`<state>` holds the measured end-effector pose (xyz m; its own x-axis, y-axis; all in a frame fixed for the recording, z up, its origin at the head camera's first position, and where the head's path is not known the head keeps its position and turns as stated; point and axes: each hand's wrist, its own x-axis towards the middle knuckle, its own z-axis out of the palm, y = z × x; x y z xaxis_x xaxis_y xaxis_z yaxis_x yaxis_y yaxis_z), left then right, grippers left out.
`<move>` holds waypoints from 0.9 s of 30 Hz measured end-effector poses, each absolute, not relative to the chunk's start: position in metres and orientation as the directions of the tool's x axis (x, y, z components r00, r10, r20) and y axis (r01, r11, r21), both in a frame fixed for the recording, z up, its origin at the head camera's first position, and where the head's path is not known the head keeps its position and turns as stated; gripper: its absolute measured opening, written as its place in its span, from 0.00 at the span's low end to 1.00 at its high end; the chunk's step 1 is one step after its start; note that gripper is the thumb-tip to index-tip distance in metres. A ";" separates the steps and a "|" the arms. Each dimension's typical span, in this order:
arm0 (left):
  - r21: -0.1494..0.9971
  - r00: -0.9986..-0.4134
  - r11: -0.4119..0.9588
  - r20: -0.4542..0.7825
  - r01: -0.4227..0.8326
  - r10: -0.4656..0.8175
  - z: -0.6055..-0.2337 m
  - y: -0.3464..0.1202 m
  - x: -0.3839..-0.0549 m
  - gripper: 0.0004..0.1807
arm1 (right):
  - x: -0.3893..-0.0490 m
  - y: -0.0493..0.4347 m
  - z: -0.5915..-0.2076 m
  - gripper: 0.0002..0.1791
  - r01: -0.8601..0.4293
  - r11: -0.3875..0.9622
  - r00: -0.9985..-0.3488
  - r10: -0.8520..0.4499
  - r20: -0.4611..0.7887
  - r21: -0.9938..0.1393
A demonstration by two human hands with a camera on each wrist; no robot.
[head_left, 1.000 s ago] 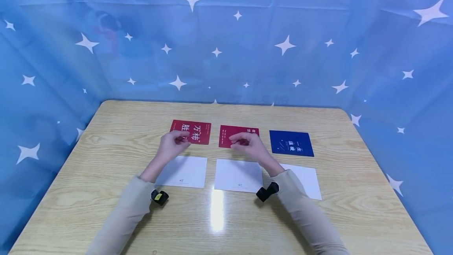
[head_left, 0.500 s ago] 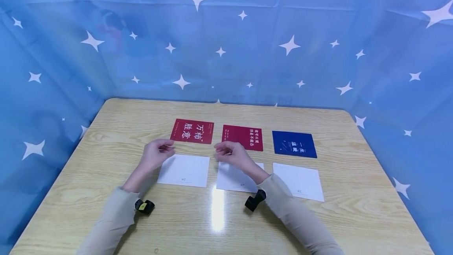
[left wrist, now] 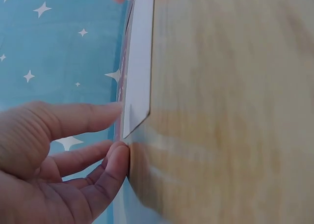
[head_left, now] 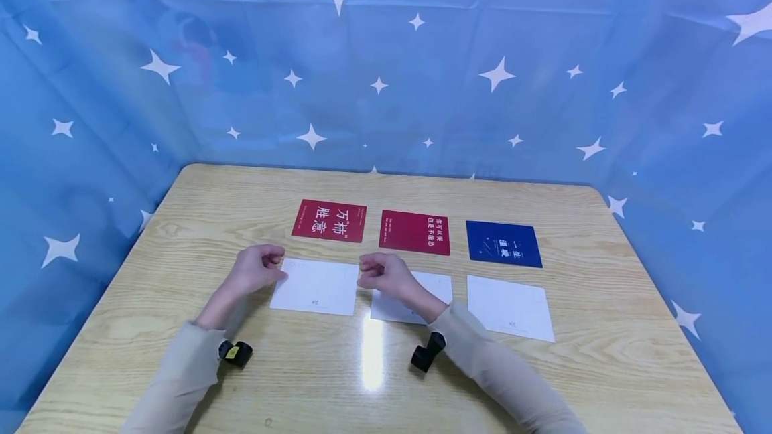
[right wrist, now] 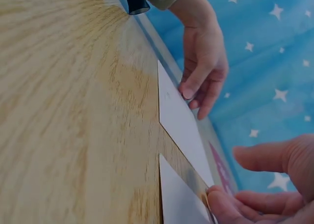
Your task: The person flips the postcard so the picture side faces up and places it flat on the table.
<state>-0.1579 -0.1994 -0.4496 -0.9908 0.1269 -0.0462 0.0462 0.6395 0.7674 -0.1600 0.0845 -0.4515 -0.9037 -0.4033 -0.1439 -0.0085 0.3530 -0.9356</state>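
My left hand (head_left: 253,272) is at the left edge of the left white card (head_left: 316,286), which lies flat on the table. In the left wrist view its thumb (left wrist: 86,120) and fingertips stand apart, close to the card's corner. My right hand (head_left: 386,274) is at the same card's right edge, partly covering the middle white card (head_left: 433,284). The right wrist view shows its thumb (right wrist: 262,156) raised away from the fingers, whose tips are low beside the card's edge. Neither hand visibly pinches the card.
Behind the white cards lie a red card (head_left: 328,220) with white characters, a second red card (head_left: 413,232) and a dark blue card (head_left: 504,244). A third white card (head_left: 510,307) is at the right. The wooden table (head_left: 301,380) ends at a blue star-patterned curtain (head_left: 386,52).
Both hands have come from over the two red cards toward me and to the left, arriving at the two sides of the left white card. The cards lie as before.
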 end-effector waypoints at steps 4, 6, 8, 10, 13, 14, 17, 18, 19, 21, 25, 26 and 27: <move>0.762 -0.987 0.644 -0.042 0.071 0.158 -0.450 -0.200 -0.161 0.24 | -0.162 0.081 -0.451 0.25 -0.010 0.369 -0.908 -0.393 -0.146 -0.929; 0.758 -0.986 0.649 -0.046 0.071 0.162 -0.450 -0.199 -0.162 0.23 | -0.163 0.079 -0.451 0.25 -0.014 0.395 -0.912 -0.382 -0.151 -0.918; 0.753 -0.985 0.654 -0.053 0.068 0.164 -0.450 -0.199 -0.162 0.21 | -0.164 0.077 -0.451 0.25 -0.010 0.422 -0.915 -0.370 -0.162 -0.906; 0.752 -0.984 0.656 -0.067 0.058 0.164 -0.450 -0.199 -0.163 0.20 | -0.166 0.076 -0.451 0.25 -0.012 0.443 -0.917 -0.363 -0.167 -0.896; 0.748 -0.982 0.662 -0.083 0.049 0.167 -0.450 -0.199 -0.165 0.20 | -0.168 0.074 -0.449 0.24 -0.012 0.471 -0.914 -0.362 -0.181 -0.882; 0.745 -0.982 0.665 -0.086 0.048 0.168 -0.451 -0.199 -0.166 0.20 | -0.169 0.073 -0.448 0.24 -0.017 0.483 -0.913 -0.364 -0.183 -0.876; 0.730 -0.980 0.681 -0.087 0.060 0.180 -0.451 -0.198 -0.168 0.20 | -0.173 0.071 -0.446 0.22 -0.019 0.519 -0.910 -0.362 -0.200 -0.854; 0.726 -0.979 0.685 -0.089 0.063 0.184 -0.451 -0.198 -0.168 0.20 | -0.173 0.071 -0.446 0.22 -0.020 0.529 -0.910 -0.361 -0.203 -0.848; 0.721 -0.978 0.690 -0.091 0.066 0.189 -0.451 -0.198 -0.168 0.20 | -0.174 0.070 -0.446 0.21 -0.017 0.539 -0.911 -0.356 -0.209 -0.842; 0.713 -0.976 0.698 -0.097 0.068 0.194 -0.450 -0.198 -0.169 0.21 | -0.175 0.069 -0.446 0.21 -0.013 0.549 -0.912 -0.349 -0.215 -0.836; 0.704 -0.974 0.708 -0.121 0.051 0.191 -0.449 -0.198 -0.169 0.21 | -0.176 0.069 -0.446 0.20 -0.013 0.556 -0.919 -0.334 -0.209 -0.831; 0.705 -0.974 0.707 -0.125 0.049 0.191 -0.449 -0.198 -0.169 0.21 | -0.176 0.068 -0.446 0.20 -0.015 0.556 -0.920 -0.332 -0.206 -0.831; 0.707 -0.973 0.706 -0.129 0.045 0.191 -0.449 -0.198 -0.169 0.21 | -0.176 0.068 -0.446 0.21 -0.018 0.555 -0.921 -0.333 -0.201 -0.832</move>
